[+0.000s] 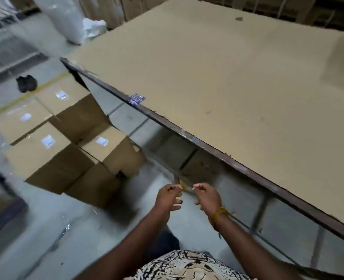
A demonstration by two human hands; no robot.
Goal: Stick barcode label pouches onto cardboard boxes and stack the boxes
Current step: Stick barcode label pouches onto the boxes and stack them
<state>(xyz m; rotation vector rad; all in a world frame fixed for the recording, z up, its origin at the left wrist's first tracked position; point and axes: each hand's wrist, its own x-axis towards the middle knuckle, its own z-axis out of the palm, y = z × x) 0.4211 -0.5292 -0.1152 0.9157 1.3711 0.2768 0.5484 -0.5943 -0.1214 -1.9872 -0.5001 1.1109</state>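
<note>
Several cardboard boxes [66, 158] stand packed together on the floor at the left, beside the table's corner. Each top carries a white label pouch [102, 141]. My left hand [168, 199] and my right hand [206, 197] are held close together in front of me, below the table's edge. Thumb and forefinger of each hand pinch the ends of a thin, mostly see-through label pouch with a yellowish strip [184, 187]; it is blurred and hard to make out. The other fingers hang loosely curled.
A large table [238, 87] topped with brown board fills the right, its dark metal edge running diagonally, with a small dark sticker [136, 98] on it. White sacks [70, 19] stand at the back left. A black object [26, 83] lies on the grey floor.
</note>
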